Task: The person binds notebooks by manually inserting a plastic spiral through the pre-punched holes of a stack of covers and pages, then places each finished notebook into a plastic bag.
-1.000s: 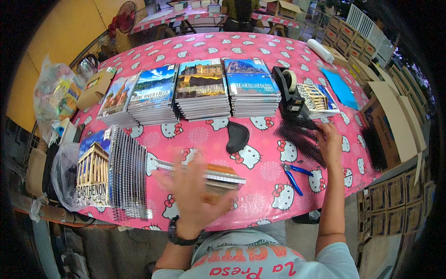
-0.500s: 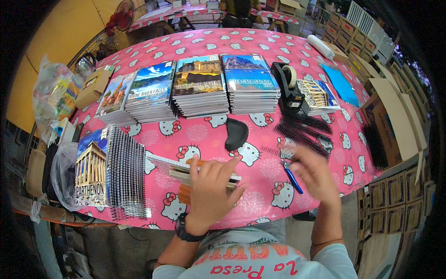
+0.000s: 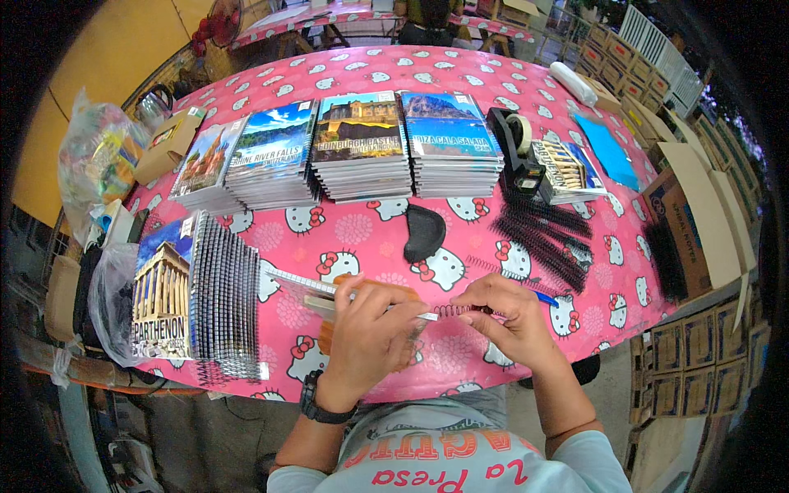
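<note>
Under my left hand [image 3: 370,324] lies a notebook with a white punched edge [image 3: 292,279], resting with an orange-brown wooden piece [image 3: 326,337]; my fingers press it down. Its right end pokes out beside my fingertips. There my right hand [image 3: 509,320] pinches a thin dark spiral binding coil [image 3: 448,311], whose tip meets the notebook's edge. Whether it has entered the holes I cannot make out. Just beyond the right hand, a blue-handled tool [image 3: 544,298] lies partly hidden. A loose coil [image 3: 497,267] rests on the table nearby.
Coil-edged notebooks [image 3: 164,287] are stacked at left. Several notebook stacks [image 3: 362,177] line the middle, beside a black tape dispenser [image 3: 514,156]. Black coils [image 3: 546,238] lie at right, near a small notebook pile [image 3: 567,168]. A black half-round object [image 3: 425,233] sits centrally; a cardboard box [image 3: 682,222] stands right.
My right hand has moved left, from above the blue-handled tool to the notebook's end, and now shows a coil between its fingers. The left hand keeps its hold, fingers more curled.
</note>
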The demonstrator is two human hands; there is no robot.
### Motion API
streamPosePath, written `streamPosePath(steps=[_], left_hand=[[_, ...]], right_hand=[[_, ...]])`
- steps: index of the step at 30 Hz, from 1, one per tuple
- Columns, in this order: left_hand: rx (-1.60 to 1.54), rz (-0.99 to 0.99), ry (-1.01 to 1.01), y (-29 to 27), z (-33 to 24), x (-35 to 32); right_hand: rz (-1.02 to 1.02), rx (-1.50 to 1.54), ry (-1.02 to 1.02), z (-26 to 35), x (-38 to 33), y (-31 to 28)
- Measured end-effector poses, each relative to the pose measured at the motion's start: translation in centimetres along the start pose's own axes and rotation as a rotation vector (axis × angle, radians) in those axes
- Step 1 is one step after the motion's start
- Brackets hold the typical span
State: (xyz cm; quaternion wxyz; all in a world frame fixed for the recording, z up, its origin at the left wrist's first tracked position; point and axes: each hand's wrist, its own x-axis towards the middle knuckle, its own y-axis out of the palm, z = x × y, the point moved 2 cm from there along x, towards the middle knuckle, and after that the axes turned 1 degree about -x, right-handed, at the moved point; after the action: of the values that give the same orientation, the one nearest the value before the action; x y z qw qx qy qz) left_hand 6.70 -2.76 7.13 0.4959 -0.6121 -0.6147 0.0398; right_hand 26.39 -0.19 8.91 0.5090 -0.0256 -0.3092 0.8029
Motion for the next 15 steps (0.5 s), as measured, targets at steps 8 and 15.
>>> streamPosePath(steps=[8, 15], left_hand=[[-0.012, 0.001, 0.005, 0.1, 0.1, 0.1], [-0.039, -0.008, -0.065, 0.2, -0.7, 0.3]], right_hand=[[0.106, 0.05, -0.067, -1.6, 0.9, 0.3], [0.322, -0.06, -0.024, -1.0, 0.8, -0.1]])
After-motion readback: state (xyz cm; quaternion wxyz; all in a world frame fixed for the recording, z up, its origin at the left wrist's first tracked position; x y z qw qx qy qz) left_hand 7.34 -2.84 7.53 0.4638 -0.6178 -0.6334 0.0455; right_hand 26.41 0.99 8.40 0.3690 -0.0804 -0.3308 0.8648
